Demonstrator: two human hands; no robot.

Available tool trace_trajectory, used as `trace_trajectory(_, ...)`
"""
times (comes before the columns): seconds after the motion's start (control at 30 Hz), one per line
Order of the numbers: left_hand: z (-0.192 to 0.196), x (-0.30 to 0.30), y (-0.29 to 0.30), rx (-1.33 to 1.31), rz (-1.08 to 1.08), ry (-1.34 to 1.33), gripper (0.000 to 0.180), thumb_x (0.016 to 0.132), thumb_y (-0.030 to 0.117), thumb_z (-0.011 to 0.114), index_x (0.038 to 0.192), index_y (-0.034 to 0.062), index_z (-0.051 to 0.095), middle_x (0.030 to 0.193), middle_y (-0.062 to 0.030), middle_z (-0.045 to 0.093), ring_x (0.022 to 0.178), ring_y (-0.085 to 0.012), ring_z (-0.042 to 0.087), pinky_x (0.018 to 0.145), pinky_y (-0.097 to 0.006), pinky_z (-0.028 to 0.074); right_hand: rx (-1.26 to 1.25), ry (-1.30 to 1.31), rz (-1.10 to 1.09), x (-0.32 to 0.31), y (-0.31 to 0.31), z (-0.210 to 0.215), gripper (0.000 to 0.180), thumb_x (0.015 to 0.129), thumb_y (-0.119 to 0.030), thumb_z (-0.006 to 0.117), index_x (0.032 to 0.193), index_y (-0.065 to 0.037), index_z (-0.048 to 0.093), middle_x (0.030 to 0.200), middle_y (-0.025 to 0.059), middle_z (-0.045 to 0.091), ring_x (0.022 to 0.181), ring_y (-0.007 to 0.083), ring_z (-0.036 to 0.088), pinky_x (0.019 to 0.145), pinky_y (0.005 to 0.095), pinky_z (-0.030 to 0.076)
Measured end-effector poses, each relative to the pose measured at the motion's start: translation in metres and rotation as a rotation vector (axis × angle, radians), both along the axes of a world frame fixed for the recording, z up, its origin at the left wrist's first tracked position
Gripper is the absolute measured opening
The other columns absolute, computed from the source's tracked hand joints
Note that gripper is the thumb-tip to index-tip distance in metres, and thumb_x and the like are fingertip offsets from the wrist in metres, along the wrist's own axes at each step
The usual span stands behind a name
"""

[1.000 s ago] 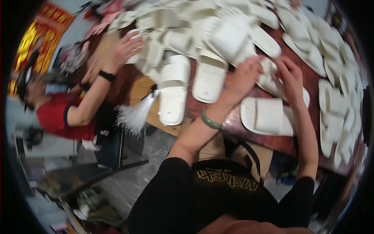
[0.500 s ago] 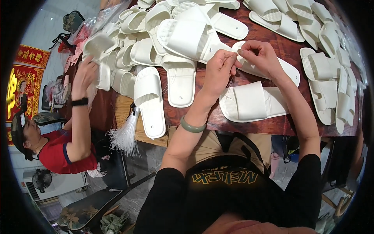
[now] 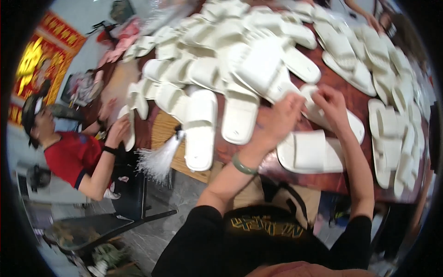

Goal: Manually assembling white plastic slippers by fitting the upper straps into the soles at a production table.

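Note:
My left hand (image 3: 282, 119) and my right hand (image 3: 330, 105) meet over a white slipper (image 3: 354, 127) that lies slanted on the dark red table (image 3: 355, 180). Both hands pinch its near end; motion blur hides what the fingers do there. A green bangle (image 3: 243, 165) sits on my left wrist. A second white slipper (image 3: 308, 152) lies flat just in front of my hands, untouched.
A big heap of white slippers (image 3: 258, 64) covers the table's far side and right edge (image 3: 392, 138). At the left a person in a red shirt (image 3: 69, 159) holds a slipper (image 3: 129, 122). A white tassel (image 3: 159, 159) hangs off a wooden board (image 3: 164, 134).
My hands have stayed together on the same slipper, with the fingers shifting slightly. The view has swung, so the table sits differently in the picture. The person at the left now holds a slipper.

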State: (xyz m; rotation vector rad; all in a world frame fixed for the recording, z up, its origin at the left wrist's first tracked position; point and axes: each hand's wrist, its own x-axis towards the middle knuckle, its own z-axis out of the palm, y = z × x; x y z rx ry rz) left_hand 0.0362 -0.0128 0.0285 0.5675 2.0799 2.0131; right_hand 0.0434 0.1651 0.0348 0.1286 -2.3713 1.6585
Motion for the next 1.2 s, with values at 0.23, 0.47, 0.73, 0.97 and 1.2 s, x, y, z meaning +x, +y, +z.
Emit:
trace_trajectory(0.23, -0.009, 0.007, 0.002, 0.006, 0.050, 0.182, 0.015, 0.092, 0.016, 0.050, 0.093, 0.0022, 0.057, 0.070, -0.0034, 0.062, 0.054, -0.0092, 0.053, 0.051, -0.025, 0.045, -0.134, -0.097, 0.009, 0.020, -0.013, 0.019, 0.015, 0.080, -0.012, 0.062, 0.072, 0.000, 0.060, 0.067, -0.0036, 0.054, 0.064, 0.0036, 0.046, 0.058, 0.0196, 0.036)
trace_trajectory(0.47, 0.000, 0.006, -0.004, 0.063, 0.071, 0.252, 0.013, 0.092, 0.012, 0.049, 0.094, 0.0000, 0.054, 0.074, -0.0098, 0.062, 0.065, -0.0188, 0.059, 0.059, -0.031, 0.046, 0.008, -0.049, 0.105, 0.010, -0.010, 0.004, 0.013, 0.082, -0.012, 0.062, 0.073, -0.003, 0.059, 0.067, -0.0062, 0.052, 0.063, 0.0020, 0.044, 0.058, 0.0188, 0.034)
trace_trajectory(0.73, -0.004, -0.004, -0.007, 0.079, 0.134, 0.368, 0.011, 0.090, 0.009, 0.049, 0.091, -0.0006, 0.053, 0.075, -0.0132, 0.062, 0.072, -0.0254, 0.063, 0.063, -0.034, 0.047, -0.047, -0.039, 0.093, 0.010, -0.019, 0.011, 0.012, 0.084, -0.013, 0.062, 0.078, -0.003, 0.061, 0.072, -0.0055, 0.056, 0.066, 0.0026, 0.046, 0.061, 0.0183, 0.035)
trace_trajectory(0.97, 0.000, 0.009, -0.001, 0.174, 0.172, 0.203, 0.013, 0.090, 0.013, 0.050, 0.092, 0.0010, 0.055, 0.072, -0.0074, 0.060, 0.068, -0.0160, 0.058, 0.064, -0.029, 0.045, 0.027, 0.043, 0.035, 0.027, 0.001, -0.004, 0.011, 0.084, -0.009, 0.061, 0.090, 0.001, 0.063, 0.085, 0.0005, 0.060, 0.080, 0.0077, 0.054, 0.074, 0.0216, 0.042)
trace_trajectory(1.2, 0.042, 0.025, -0.062, 0.749, 0.215, -0.014, 0.012, 0.091, 0.012, 0.050, 0.100, 0.0044, 0.052, 0.073, -0.0049, 0.057, 0.069, -0.0138, 0.057, 0.065, -0.025, 0.045, 0.491, -0.069, -0.051, 0.098, 0.050, 0.032, 0.027, 0.078, -0.005, 0.061, 0.105, 0.000, 0.059, 0.099, 0.0110, 0.058, 0.091, 0.0231, 0.057, 0.082, 0.0321, 0.043)
